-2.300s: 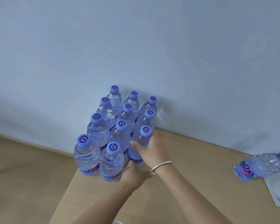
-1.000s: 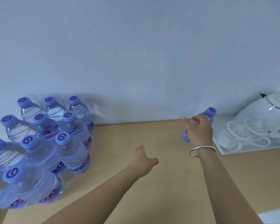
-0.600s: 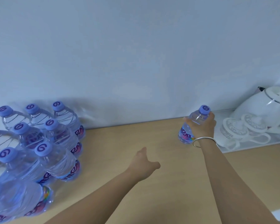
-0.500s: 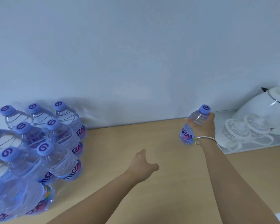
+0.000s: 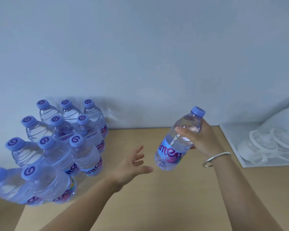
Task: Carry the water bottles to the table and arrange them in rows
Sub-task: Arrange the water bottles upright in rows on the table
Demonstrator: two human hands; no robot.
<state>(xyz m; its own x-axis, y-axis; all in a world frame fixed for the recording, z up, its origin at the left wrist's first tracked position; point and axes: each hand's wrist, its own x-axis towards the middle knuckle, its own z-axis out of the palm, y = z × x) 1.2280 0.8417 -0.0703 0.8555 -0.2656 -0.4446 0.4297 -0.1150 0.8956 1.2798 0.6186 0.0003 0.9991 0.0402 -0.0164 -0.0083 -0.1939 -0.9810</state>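
Clear plastic with a blue-violet cap, the held water bottle (image 5: 177,140) is off the desk (image 5: 157,197), tilted so that its cap leans up and to the right and its base points down toward the left. The right hand (image 5: 198,139) grips it round the upper body, thumb across the front and fingers curled behind, and a silver bangle (image 5: 215,159) sits on that wrist. The left hand (image 5: 132,165) holds nothing: it reaches forward above the light wooden desk with fingers spread and fairly straight, just left of the bottle's base and apart from it. At the left end of the desk the grouped bottles (image 5: 57,147) stand upright in close rows of three running back to the pale wall (image 5: 140,55), eleven caps showing, the nearest row holding only two and partly blurred near the picture's edge. On the right, a white tray (image 5: 237,147) lies on the desk with white lidded cups (image 5: 260,144) and, at the picture's edge, part of a white kettle (image 5: 284,120).
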